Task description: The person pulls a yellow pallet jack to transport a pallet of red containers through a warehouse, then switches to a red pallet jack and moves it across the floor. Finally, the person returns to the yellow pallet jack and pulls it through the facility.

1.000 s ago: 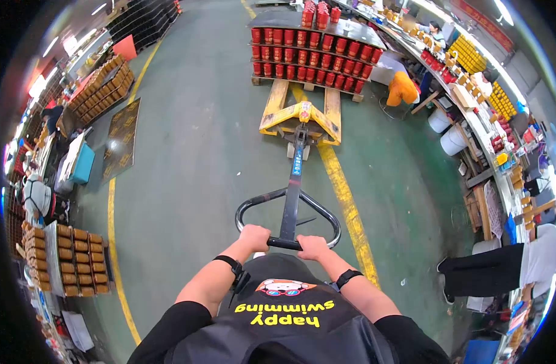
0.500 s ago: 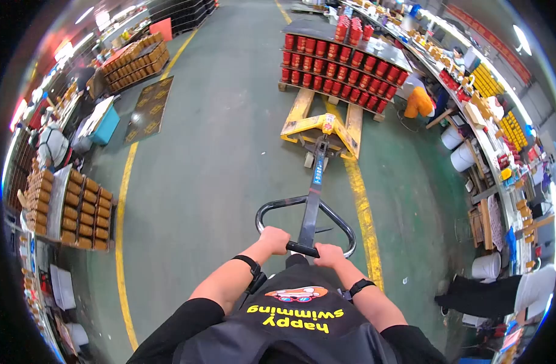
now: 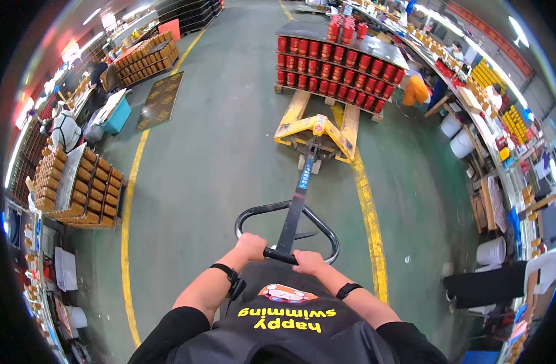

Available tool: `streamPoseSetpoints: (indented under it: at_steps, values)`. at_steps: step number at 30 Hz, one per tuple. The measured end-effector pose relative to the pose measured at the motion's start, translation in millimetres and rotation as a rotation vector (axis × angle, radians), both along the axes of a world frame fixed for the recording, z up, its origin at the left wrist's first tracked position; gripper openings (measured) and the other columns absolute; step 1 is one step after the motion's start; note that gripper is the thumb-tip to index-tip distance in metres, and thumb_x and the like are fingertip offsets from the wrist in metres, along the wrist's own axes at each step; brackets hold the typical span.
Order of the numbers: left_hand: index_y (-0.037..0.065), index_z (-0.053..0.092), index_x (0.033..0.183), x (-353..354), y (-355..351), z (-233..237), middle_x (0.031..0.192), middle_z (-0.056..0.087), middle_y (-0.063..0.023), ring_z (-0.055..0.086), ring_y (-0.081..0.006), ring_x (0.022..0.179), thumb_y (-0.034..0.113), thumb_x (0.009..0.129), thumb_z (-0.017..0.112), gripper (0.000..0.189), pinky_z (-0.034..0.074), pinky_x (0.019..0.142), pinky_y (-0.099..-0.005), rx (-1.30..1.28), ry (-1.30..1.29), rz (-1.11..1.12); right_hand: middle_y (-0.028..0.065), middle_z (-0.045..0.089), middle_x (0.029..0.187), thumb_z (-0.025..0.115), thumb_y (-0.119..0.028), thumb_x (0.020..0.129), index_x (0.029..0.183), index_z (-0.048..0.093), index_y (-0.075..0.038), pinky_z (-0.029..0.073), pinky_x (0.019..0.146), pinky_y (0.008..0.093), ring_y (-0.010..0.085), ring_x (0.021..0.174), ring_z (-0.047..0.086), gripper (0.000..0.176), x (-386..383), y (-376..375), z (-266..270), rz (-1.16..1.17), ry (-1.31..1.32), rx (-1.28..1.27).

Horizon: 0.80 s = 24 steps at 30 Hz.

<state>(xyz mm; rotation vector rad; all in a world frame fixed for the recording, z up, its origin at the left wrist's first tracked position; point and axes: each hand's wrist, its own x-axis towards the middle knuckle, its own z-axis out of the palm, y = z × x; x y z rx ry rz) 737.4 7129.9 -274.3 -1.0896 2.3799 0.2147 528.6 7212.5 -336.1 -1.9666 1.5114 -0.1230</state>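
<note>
Greenish floor (image 3: 217, 151) has a yellow pallet jack (image 3: 319, 125) sitting out ahead of the left hand (image 3: 252, 247) and right hand (image 3: 309, 261), both curled around its black handle (image 3: 280, 255).

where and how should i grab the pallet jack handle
Probably best by the near bar of the handle, from the end away from the forks, one hand each side of the shaft: the bar runs crosswise there. The left hand and right hand hold it now.
</note>
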Motion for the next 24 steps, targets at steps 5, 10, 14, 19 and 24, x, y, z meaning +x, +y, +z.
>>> streamPoseSetpoints:
  at_steps: [5, 10, 14, 19, 24]
  values:
    - [0.014, 0.067, 0.084, 31.6, 81.2, -3.9, 0.081, 0.069, -0.0098, 0.067, -0.0289, 0.079, 0.027, 0.068, 0.063, 0.022, 0.052, 0.068, -0.0416, 0.006, 0.031, 0.017, 0.0150, 0.066, 0.087, 0.065, -0.030, 0.074, 0.097, 0.054, -0.008, 0.051, 0.071, 0.0469, 0.0344, 0.084, 0.064, 0.034, 33.4, 83.8, -0.6, -0.020, 0.036, -0.012]
    - [0.014, 0.067, 0.084, 55.1, 160.3, -6.0, 0.081, 0.068, -0.0108, 0.066, -0.0308, 0.080, 0.029, 0.067, 0.062, 0.023, 0.052, 0.068, -0.0425, 0.001, 0.042, 0.011, 0.0126, 0.067, 0.087, 0.066, -0.029, 0.072, 0.098, 0.057, -0.010, 0.052, 0.070, 0.0460, 0.0319, 0.084, 0.065, 0.033, 54.0, 163.4, 15.0, -0.031, 0.049, 0.023]
    - [0.013, 0.068, 0.084, 129.1, 241.8, 27.2, 0.081, 0.068, -0.0117, 0.066, -0.0314, 0.080, 0.032, 0.068, 0.063, 0.025, 0.052, 0.070, -0.0423, -0.004, 0.046, -0.076, 0.0094, 0.068, 0.085, 0.068, -0.025, 0.069, 0.096, 0.060, -0.012, 0.052, 0.067, 0.0452, 0.0301, 0.083, 0.066, 0.031, 141.1, 251.7, 43.6, -0.110, 0.091, 0.003]
    - [0.012, 0.068, 0.083, 178.1, 288.3, 80.5, 0.080, 0.068, -0.0140, 0.066, -0.0322, 0.079, 0.031, 0.069, 0.062, 0.025, 0.052, 0.071, -0.0431, 0.036, 0.137, -0.044, 0.0086, 0.068, 0.084, 0.067, -0.023, 0.068, 0.096, 0.061, -0.012, 0.052, 0.068, 0.0440, 0.0291, 0.083, 0.067, 0.030, 194.5, 305.2, 106.5, -0.197, 0.158, 0.038]
    - [0.010, 0.067, 0.082, 231.7, 360.7, 53.9, 0.081, 0.068, -0.0155, 0.066, -0.0328, 0.078, 0.031, 0.069, 0.062, 0.025, 0.052, 0.070, -0.0430, 0.007, 0.163, -0.100, 0.0094, 0.068, 0.087, 0.067, -0.022, 0.070, 0.097, 0.061, -0.012, 0.052, 0.071, 0.0429, 0.0287, 0.086, 0.066, 0.029, 246.4, 375.5, 78.1, -0.179, 0.154, 0.042]
